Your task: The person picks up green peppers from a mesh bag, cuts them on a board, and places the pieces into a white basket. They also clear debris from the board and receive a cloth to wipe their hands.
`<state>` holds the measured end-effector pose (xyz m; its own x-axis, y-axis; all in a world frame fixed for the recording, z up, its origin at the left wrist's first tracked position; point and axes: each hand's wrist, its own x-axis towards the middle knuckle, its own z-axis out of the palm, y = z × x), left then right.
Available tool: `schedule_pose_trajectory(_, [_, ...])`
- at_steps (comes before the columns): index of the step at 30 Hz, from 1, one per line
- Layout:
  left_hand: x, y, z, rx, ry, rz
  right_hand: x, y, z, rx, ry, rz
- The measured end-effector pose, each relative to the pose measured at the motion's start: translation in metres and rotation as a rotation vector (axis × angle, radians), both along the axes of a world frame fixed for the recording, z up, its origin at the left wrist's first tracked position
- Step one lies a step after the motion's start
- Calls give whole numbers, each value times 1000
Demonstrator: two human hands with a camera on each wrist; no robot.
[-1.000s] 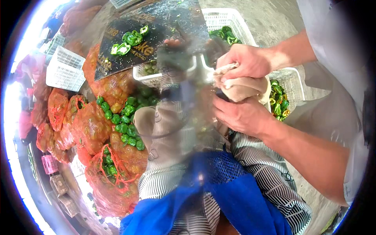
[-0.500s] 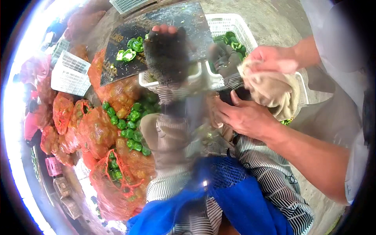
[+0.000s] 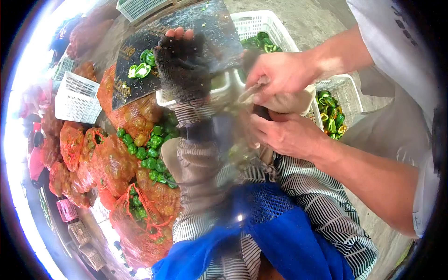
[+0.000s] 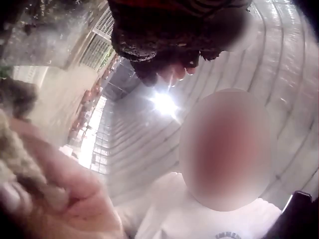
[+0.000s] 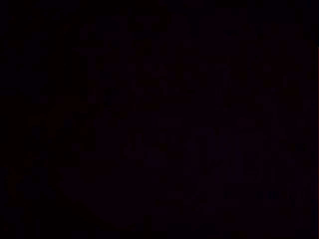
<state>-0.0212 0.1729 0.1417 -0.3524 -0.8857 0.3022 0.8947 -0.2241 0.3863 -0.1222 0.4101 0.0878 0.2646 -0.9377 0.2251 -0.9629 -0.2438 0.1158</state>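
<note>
The wearer's left hand [image 3: 181,65], in a dark fingerless glove with bare fingertips, is raised over the near edge of a black board [image 3: 212,23]. Nothing shows in its grasp; in the left wrist view its fingertips hang loosely below the glove. A blurred patch covers much of the right hand [image 3: 251,59], beside another person's bare hands. That person's upper hand [image 3: 282,77] pinches a beige cloth [image 3: 291,103]. Their lower hand [image 3: 291,137] lies at a dark object [image 3: 260,112] by the wearer's right wrist. The right wrist view is black.
Cut green peppers [image 3: 140,70] lie on the board. White crates [image 3: 263,18] of peppers stand behind and to the right. Orange net sacks [image 3: 112,161] and loose whole peppers [image 3: 149,163] fill the left. Another white crate [image 3: 77,100] stands farther left.
The other person's upper hand has drawn the cloth right, then back left toward the right wrist, uncovering the right-hand crate again. The left hand has drifted slightly left and shows more clearly.
</note>
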Motion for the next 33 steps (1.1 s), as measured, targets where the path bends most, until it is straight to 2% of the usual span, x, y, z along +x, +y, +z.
schedule_pose_trajectory(4, [-3,12,8,-17,-89,54,-11,-1,9,20,36,27])
schedule_pose_trajectory(14, [-3,8,-2,-11,-77,74,-12,-7,15,39,52,69])
schedule_pose_trajectory(17, [-2,6,-4,65,-53,31,-11,-8,16,53,56,87])
schedule_pose_trajectory(20, [-4,2,7,98,-161,120,-11,-7,18,67,83,108])
schedule_pose_trajectory(22, [-4,-12,32,796,-236,15,-7,-4,17,75,89,118])
schedule_pose_trajectory(23, [-3,-7,23,798,-236,18,-6,-2,16,82,86,125])
schedule_pose_trajectory(25, [-2,8,-1,121,-169,125,-3,-1,20,115,58,138])
schedule_pose_trajectory(27, [-3,8,-4,104,-145,110,1,-5,31,181,-26,146])
schedule_pose_trajectory(29, [-3,7,-4,88,-118,95,-6,-26,64,404,-339,103])
schedule_pose_trajectory(31, [-4,7,-3,60,-134,100,-30,-71,117,819,-833,-115])
schedule_pose_trajectory(33, [-5,8,-3,54,-136,108,-40,-106,157,1052,-1038,-336])
